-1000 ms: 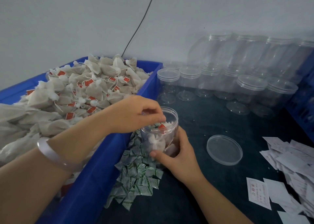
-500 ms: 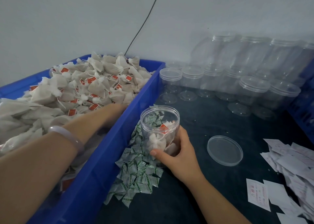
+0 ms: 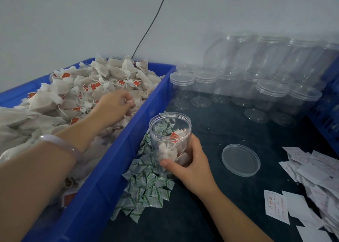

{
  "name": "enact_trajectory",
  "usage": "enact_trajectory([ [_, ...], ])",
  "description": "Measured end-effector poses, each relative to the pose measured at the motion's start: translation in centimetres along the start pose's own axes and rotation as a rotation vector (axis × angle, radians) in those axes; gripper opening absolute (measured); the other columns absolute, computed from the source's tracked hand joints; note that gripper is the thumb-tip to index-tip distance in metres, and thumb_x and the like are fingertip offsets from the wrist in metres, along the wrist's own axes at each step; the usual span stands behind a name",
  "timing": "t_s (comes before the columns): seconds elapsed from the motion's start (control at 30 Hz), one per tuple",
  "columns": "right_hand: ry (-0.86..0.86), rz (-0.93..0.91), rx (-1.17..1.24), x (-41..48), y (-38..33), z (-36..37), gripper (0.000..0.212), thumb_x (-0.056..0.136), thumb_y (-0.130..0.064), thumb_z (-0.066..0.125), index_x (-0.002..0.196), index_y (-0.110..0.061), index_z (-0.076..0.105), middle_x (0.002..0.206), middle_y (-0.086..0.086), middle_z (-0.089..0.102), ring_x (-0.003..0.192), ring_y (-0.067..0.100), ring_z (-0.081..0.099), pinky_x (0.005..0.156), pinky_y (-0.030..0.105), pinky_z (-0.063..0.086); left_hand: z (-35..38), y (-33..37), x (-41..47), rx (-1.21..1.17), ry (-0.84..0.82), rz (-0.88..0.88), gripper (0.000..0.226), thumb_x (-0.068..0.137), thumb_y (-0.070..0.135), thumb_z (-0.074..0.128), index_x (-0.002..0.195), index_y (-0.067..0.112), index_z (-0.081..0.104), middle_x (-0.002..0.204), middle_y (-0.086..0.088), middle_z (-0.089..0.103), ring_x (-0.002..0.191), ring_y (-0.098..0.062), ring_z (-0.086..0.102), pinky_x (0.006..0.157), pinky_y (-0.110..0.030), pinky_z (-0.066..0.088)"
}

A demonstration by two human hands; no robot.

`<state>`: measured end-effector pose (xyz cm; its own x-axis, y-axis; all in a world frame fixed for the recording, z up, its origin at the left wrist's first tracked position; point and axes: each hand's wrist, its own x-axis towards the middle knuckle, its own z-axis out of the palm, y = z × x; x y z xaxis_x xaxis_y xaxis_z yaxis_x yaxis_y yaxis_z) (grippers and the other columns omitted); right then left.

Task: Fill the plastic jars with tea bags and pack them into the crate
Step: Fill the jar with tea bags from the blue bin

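Fingers (image 3: 193, 144) and thumb of the right hand (image 3: 190, 166) are curled round the lower wall of a clear round lidless plastic jar (image 3: 169, 130), holding it upright. The fingertips of the left hand (image 3: 113, 107) are drawn together, pinching the white knotted top of one bag.

Item 1: a large blue plastic crate (image 3: 110, 179) serves as the reference. It is heaped with white drawstring tea bags (image 3: 55, 98) bearing red tags. The left hand sits on this heap, near the crate's right wall.

Item 2: a dark table top (image 3: 220, 128) extends right of the crate.

Item 3: a cluster of clear lidded plastic jars (image 3: 271, 93) stands right of the crate's far corner, against the wall. More lie stacked on their sides behind them.

Item 4: a spread of white paper slips (image 3: 311, 177) lies well right of the crate.

Item 5: a pile of small green-and-white sachets (image 3: 146, 185) touches the crate's right wall.

Item 6: the held jar stands just beside that wall, over the far end of the sachet pile. It contains a few tea bags, one red tag showing.

Item 7: a clear round lid (image 3: 240, 160) lies flat, right of the held jar and apart from it.

Item 8: a pale bangle (image 3: 60, 142) circles the left wrist, above the crate.
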<state>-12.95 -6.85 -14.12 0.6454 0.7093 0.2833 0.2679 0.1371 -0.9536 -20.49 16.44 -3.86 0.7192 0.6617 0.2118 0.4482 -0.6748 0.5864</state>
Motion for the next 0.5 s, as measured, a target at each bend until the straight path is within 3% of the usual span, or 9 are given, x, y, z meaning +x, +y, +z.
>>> enact_trajectory([
  [0.13,0.008,-0.006,-0.005,0.0,0.1,0.0,0.079,0.06,-0.043,0.085,0.129,-0.042,0.045,0.122,-0.023,0.062,0.113,0.0,0.059,0.09,0.014,0.047,-1.1,0.5,-0.2,-0.28,0.125,-0.035,0.021,0.09,0.014,0.062,0.108,0.021,0.054,0.067,0.002,0.068,0.047,-0.007,0.065,0.044,-0.023,0.054],
  [0.23,0.007,-0.007,-0.006,0.0,0.0,0.0,0.078,0.06,-0.044,0.085,0.128,-0.044,0.045,0.122,-0.024,0.061,0.114,-0.001,0.059,0.089,0.013,0.047,-1.6,0.8,-0.5,-0.288,0.113,-0.019,0.012,0.093,0.016,0.058,0.105,0.016,0.057,0.059,0.005,0.068,0.048,-0.009,0.065,0.051,-0.031,0.058],
  [0.3,0.011,-0.011,-0.007,0.0,0.0,0.1,0.077,0.06,-0.043,0.085,0.126,-0.047,0.045,0.121,-0.025,0.061,0.113,-0.001,0.059,0.089,0.012,0.046,-1.8,0.8,-0.6,-0.328,0.108,0.007,0.008,0.096,0.018,0.054,0.101,0.015,0.059,0.062,0.005,0.069,0.049,-0.007,0.065,0.05,-0.024,0.057],
  [0.4,0.011,-0.01,0.001,0.0,0.0,0.1,0.077,0.061,-0.041,0.085,0.126,-0.048,0.045,0.122,-0.024,0.061,0.114,-0.001,0.059,0.088,0.011,0.046,-2.0,0.8,-0.6,-0.379,0.122,-0.03,0.007,0.095,0.022,0.056,0.099,0.021,0.062,0.077,-0.006,0.069,0.057,-0.016,0.069,0.056,-0.03,0.06],
  [0.5,0.004,-0.008,0.001,0.0,0.0,0.0,0.077,0.061,-0.041,0.085,0.127,-0.045,0.045,0.123,-0.023,0.061,0.114,-0.001,0.059,0.088,0.011,0.046,-2.0,0.1,-0.2,-0.347,0.217,-0.031,0.011,0.093,0.017,0.057,0.099,0.024,0.062,0.08,-0.001,0.066,0.054,-0.013,0.069,0.046,-0.022,0.056],
])
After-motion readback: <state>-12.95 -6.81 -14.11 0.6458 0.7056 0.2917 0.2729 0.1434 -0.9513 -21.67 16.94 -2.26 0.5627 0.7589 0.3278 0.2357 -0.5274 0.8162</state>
